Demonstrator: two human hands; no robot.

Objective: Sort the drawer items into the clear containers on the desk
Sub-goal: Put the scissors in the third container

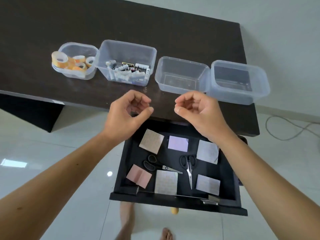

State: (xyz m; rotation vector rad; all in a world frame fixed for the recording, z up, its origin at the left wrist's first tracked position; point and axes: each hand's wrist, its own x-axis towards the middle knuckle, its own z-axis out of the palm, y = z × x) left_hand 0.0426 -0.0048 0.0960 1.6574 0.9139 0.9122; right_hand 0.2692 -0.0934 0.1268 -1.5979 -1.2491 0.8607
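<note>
Open black drawer (pixel 230 181) below the table's near edge holds six square sticky-note pads (pixel 151 141) and two black-handled scissors (pixel 188 168). Left hand (pixel 129 112) and right hand (pixel 194 108) hover above, grip loosely curled, empty. Between picks; next: reach down, pinch a pad or scissors. Clear plastic tubs: tape rolls (pixel 76 64), batteries (pixel 127 69), two empty (pixel 181 75).

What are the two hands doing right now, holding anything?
Left hand: fingers loosely curled, holding nothing.
Right hand: fingers loosely curled, also holding nothing.
</note>
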